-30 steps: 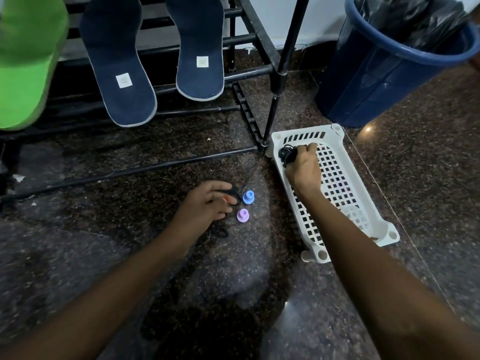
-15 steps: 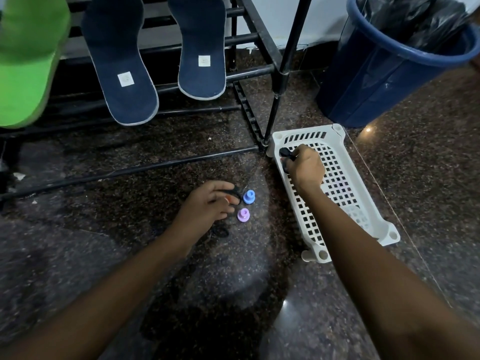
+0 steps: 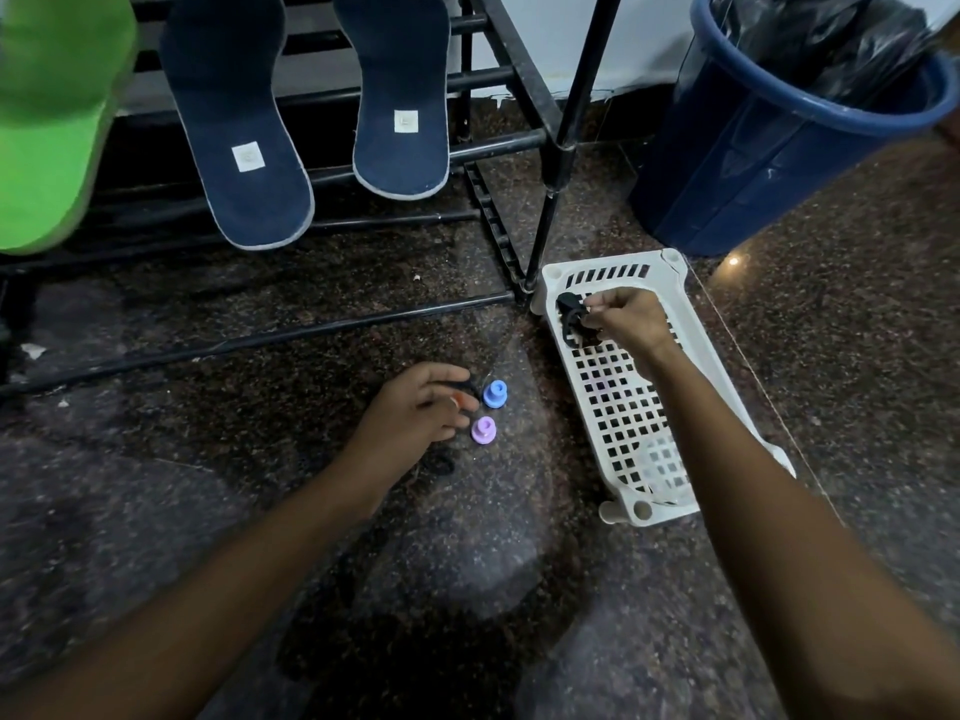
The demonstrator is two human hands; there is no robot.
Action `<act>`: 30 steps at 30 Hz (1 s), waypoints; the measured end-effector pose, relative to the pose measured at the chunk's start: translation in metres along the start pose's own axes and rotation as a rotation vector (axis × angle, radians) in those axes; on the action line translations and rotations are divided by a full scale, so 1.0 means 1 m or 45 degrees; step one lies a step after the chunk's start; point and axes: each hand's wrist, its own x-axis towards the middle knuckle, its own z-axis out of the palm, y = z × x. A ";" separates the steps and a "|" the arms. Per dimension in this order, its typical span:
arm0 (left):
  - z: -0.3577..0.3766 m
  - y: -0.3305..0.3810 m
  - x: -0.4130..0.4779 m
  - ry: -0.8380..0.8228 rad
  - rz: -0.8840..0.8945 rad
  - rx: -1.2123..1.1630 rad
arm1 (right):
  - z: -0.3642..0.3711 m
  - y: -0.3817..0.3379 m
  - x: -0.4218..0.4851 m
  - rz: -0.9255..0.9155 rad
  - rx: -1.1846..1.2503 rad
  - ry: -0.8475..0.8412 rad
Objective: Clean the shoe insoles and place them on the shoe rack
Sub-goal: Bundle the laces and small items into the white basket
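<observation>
- Navy insole (image 3: 234, 122) and its twin (image 3: 397, 96) lie side by side across the rack (image 3: 498, 142) bars at 11 to 12 o'clock in your view, lower ends hanging past the front bar.
- Green insole (image 3: 47, 122) is at 10 o'clock on the same rack, cut off by the frame edge.
- Your right hand (image 3: 631, 317) pinches a black clip (image 3: 571, 317) over the far end of the white basket (image 3: 714, 356), at 2 o'clock from centre.
- Your left hand (image 3: 415, 413) is on the floor near centre, fingers curled round a small dark part (image 3: 454, 387) with orange showing.
- Blue cap (image 3: 495, 393) and purple cap (image 3: 484, 430) sit just at 3 o'clock of the left fingertips.
- Blue bin (image 3: 753, 163) is at 1 o'clock, behind the basket.
</observation>
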 end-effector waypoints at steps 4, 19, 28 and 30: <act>-0.001 -0.001 0.000 0.001 -0.005 0.004 | 0.008 0.002 0.000 -0.044 -0.043 0.019; -0.027 -0.017 0.009 0.282 -0.042 0.187 | 0.052 -0.001 -0.056 -0.335 0.092 0.203; -0.061 -0.055 0.013 0.432 -0.142 0.332 | 0.137 0.012 -0.107 -0.642 -0.187 -0.066; -0.066 -0.061 0.014 0.436 -0.174 0.374 | 0.148 0.016 -0.111 -0.650 -0.242 -0.169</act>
